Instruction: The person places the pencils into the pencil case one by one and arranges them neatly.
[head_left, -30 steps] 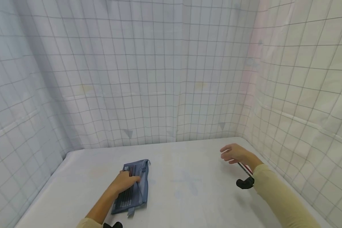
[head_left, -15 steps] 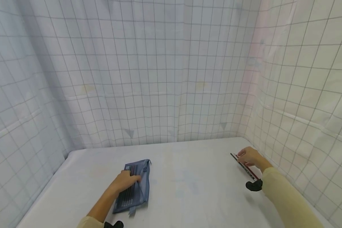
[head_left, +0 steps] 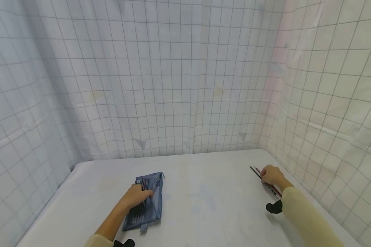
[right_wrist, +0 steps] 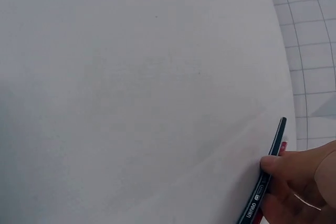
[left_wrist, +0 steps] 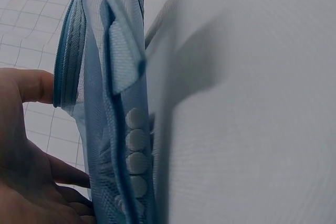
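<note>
A blue mesh pencil case (head_left: 144,199), with several pencils showing through it, lies on the left half of the white table. My left hand (head_left: 136,196) grips it from above, the thumb at the zippered edge of the case (left_wrist: 68,66) and the fingers on its mesh top. Round pencil ends show at its near end. At the far right, my right hand (head_left: 272,175) pinches a dark pencil (right_wrist: 257,198) between thumb and fingers. Right beside it lies a red pencil (right_wrist: 284,146), partly hidden by the dark one and the hand; whether it is gripped too, I cannot tell.
White table surface (head_left: 204,192) stretches between the hands. Grid-patterned white curtains (head_left: 179,85) hang at the back and on both sides. The right one is close to my right hand.
My right hand has come down to the right onto the pencils, its fingers closing on the dark one. My left hand and the pencil case look unchanged.
</note>
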`<state>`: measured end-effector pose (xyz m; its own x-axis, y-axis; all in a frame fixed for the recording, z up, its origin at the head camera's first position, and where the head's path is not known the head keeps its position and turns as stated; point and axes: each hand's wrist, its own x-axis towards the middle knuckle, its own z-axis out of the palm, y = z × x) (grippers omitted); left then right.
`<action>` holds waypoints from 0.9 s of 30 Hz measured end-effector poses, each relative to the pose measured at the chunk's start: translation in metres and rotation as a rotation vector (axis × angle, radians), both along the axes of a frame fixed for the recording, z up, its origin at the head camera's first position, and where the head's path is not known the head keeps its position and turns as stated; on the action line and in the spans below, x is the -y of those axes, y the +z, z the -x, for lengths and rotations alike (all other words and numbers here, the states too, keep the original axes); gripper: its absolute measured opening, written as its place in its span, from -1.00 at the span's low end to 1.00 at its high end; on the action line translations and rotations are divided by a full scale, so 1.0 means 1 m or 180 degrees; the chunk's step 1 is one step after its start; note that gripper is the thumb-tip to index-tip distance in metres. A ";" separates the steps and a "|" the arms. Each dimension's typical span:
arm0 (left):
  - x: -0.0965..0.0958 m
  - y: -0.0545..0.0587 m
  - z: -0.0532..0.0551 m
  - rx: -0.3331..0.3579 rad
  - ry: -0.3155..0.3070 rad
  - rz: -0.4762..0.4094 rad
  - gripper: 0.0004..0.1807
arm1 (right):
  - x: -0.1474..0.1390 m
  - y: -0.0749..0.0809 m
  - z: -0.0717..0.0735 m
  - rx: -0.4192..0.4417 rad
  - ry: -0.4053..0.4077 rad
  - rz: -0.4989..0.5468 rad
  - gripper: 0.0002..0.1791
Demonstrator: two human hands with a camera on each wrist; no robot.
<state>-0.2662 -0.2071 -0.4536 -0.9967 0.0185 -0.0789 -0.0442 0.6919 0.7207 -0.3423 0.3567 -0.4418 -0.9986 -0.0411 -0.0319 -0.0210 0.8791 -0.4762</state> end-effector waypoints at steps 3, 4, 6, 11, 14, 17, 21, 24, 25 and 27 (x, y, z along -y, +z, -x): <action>0.000 -0.002 -0.001 -0.0013 -0.0009 -0.0033 -0.63 | 0.003 -0.002 0.000 -0.0018 -0.0037 -0.0063 -0.78; 0.001 -0.001 -0.001 -0.0031 -0.0014 -0.0044 -0.63 | 0.003 -0.003 0.001 -0.0026 -0.0052 -0.0063 -0.78; 0.001 -0.001 -0.001 -0.0050 -0.0011 -0.0059 -0.62 | 0.004 -0.004 0.001 -0.0040 -0.0066 -0.0050 -0.78; 0.001 0.000 0.000 -0.0033 -0.0020 -0.0038 -0.63 | 0.003 -0.007 0.002 -0.0059 -0.0125 -0.0007 -0.76; 0.000 0.000 0.000 -0.0010 -0.0018 -0.0030 -0.65 | 0.003 -0.008 0.002 -0.0043 -0.0217 0.0100 -0.72; 0.001 -0.001 0.000 -0.0005 -0.0009 -0.0003 -0.66 | 0.005 -0.007 0.001 -0.0044 -0.0285 0.0217 -0.68; 0.001 0.000 -0.001 -0.0024 -0.0027 0.0028 -0.65 | 0.008 -0.002 -0.001 -0.0079 -0.0244 0.0312 -0.68; 0.001 -0.001 -0.001 -0.0038 -0.0048 0.0027 -0.63 | 0.008 0.001 -0.002 -0.0078 -0.0180 0.0384 -0.70; 0.001 -0.001 -0.001 -0.0045 -0.0054 0.0022 -0.63 | 0.008 0.002 -0.002 -0.0063 -0.0166 0.0417 -0.71; 0.001 -0.002 -0.001 -0.0062 -0.0063 0.0017 -0.62 | 0.008 0.003 -0.002 -0.0036 -0.0161 0.0476 -0.70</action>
